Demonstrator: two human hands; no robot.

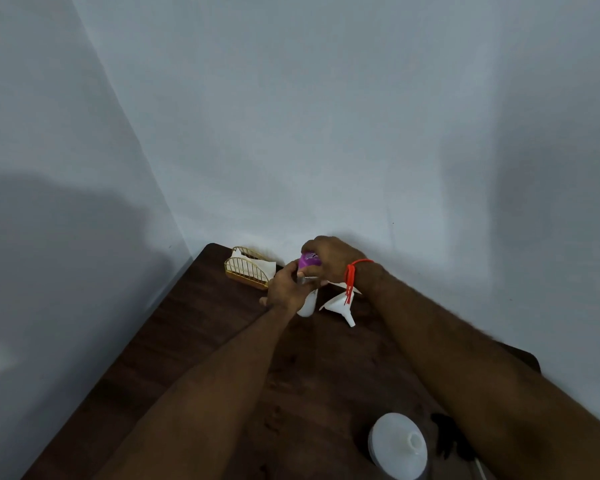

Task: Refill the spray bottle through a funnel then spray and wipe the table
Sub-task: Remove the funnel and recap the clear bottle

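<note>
There is one view only, from a wide-angle camera on the person's head. It looks forward and down into a room corner, with pale walls filling the upper frame and the dark table (194, 341) close below, forearms entering from the bottom edge.

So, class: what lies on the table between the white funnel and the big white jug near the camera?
Only bare dark table between funnel and jug, in the head view.
</note>
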